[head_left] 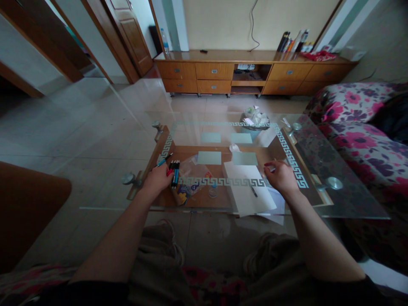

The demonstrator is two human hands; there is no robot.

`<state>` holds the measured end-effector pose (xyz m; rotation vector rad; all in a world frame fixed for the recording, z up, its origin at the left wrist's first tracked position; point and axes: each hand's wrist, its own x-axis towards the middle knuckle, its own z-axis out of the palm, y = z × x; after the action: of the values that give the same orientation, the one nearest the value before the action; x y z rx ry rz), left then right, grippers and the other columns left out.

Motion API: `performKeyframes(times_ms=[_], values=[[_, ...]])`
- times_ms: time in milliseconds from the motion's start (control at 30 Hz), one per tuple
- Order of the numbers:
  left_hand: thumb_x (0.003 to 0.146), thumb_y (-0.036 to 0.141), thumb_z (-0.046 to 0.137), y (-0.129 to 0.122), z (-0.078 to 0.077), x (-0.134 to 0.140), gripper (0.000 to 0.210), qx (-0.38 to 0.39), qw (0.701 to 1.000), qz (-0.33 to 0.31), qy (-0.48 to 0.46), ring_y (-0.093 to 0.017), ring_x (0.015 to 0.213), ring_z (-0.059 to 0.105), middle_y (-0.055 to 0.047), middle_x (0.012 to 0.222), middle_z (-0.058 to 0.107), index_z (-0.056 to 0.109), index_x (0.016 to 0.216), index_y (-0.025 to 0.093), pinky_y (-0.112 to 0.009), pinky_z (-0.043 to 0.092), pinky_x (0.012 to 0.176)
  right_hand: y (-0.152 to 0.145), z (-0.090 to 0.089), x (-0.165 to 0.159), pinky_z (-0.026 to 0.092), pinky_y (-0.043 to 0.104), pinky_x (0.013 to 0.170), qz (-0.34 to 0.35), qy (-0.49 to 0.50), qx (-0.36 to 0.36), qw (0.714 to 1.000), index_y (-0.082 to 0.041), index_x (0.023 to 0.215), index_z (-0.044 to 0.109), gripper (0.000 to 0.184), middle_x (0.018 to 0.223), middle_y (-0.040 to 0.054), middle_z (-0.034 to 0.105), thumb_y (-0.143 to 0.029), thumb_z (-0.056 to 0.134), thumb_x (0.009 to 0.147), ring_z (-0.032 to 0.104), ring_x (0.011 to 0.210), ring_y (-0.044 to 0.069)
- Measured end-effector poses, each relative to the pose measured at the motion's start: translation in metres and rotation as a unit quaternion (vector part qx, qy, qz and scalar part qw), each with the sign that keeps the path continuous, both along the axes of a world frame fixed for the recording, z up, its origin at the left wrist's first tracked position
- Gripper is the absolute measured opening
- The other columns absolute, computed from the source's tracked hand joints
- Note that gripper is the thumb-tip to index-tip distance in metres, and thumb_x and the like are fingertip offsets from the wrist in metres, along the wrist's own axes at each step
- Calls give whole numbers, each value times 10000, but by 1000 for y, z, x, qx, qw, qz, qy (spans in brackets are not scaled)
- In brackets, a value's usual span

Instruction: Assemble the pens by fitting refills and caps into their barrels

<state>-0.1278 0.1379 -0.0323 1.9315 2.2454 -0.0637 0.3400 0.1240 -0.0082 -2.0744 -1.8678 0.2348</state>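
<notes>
Pens lie side by side on the glass counter; left hand at their edge, perhaps keeping them aligned, grip unclear; right hand well apart, fingers curled, contents unclear.

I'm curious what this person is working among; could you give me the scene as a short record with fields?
Table: glass top, key-pattern border
Left hand: at a row of pens; firmness of grip unclear
Right hand: fingers curled, nothing clearly held
Paper: white sheets, nearer the right hand
Behind table: wooden cabinet
Right side: floral sofa
</notes>
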Motion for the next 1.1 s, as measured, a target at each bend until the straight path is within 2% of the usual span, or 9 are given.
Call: performKeyframes(times_ms=[200, 400, 500, 567, 700, 767, 833, 967, 1100], values=[[904, 430, 463, 0, 2, 3, 282, -3, 1000, -7, 8, -257, 848, 672, -114, 908, 705, 626, 899, 199, -312, 472, 745, -2, 3, -3, 500, 297, 830, -9, -2, 8, 1000, -158, 1018, 739, 272, 1069, 141, 682, -293, 592, 833, 677, 912, 242], [972, 443, 337, -7, 23, 22, 386, 58, 998, 7, 17, -283, 833, 665, -130, 929, 697, 638, 1028, 207, -350, 460, 731, -2, 4, -5, 503, 305, 798, -6, 12, 16, 1000, -157, 1011, 742, 280, 1079, 143, 688, -322, 592, 841, 683, 835, 228], [1009, 448, 271, -14, 29, 44, 430, 97, 991, -78, -43, -258, 893, 662, -100, 982, 703, 627, 1124, 235, -323, 452, 761, -3, 7, -14, 506, 317, 769, 14, 60, 8, 998, -155, 995, 744, 283, 987, 123, 716, -348, 599, 847, 676, 751, 210], [1016, 465, 264, -20, 30, 62, 440, 98, 985, -117, -80, -251, 875, 664, -79, 974, 711, 616, 1195, 271, -314, 451, 745, -6, 10, -27, 509, 302, 700, 38, 149, -30, 988, -155, 1013, 738, 302, 901, 102, 731, -373, 604, 853, 666, 697, 194], [1008, 462, 351, -36, 27, 93, 383, 94, 952, -246, -159, -211, 925, 662, -44, 1064, 700, 595, 1275, 336, -270, 455, 762, -21, 16, -62, 499, 251, 563, 116, 389, -144, 903, -178, 1087, 704, 372, 1013, 94, 729, -457, 623, 854, 669, 744, 177], [1001, 453, 387, -43, 25, 103, 371, 93, 928, -314, -175, -194, 895, 660, -46, 1088, 681, 597, 1283, 334, -261, 463, 757, -30, 16, -80, 495, 241, 563, 151, 446, -183, 863, -185, 1150, 675, 408, 1041, 90, 721, -455, 646, 846, 668, 763, 165], [1001, 442, 397, -49, 23, 109, 365, 92, 915, -351, -177, -180, 855, 658, -55, 1073, 667, 609, 1270, 314, -257, 472, 749, -37, 14, -93, 499, 245, 598, 186, 466, -190, 844, -186, 1188, 652, 438, 999, 71, 723, -440, 674, 832, 651, 730, 146], [996, 397, 432, -54, 18, 115, 335, 87, 895, -383, -209, -185, 925, 658, -71, 1093, 639, 605, 1255, 273, -276, 500, 813, -41, 6, -104, 484, 249, 635, 229, 444, -185, 847, -186, 1026, 713, 325, 875, 34, 722, -435, 687, 819, 622, 712, 144], [982, 328, 481, -53, 16, 117, 389, 120, 881, -370, -269, -209, 1104, 617, -92, 1229, 598, 492, 1364, 252, -328, 497, 943, -34, 1, -100, 427, 238, 569, 191, 421, -168, 870, -173, 831, 728, 367, 728, 21, 692, -518, 607, 864, 562, 611, 131]])
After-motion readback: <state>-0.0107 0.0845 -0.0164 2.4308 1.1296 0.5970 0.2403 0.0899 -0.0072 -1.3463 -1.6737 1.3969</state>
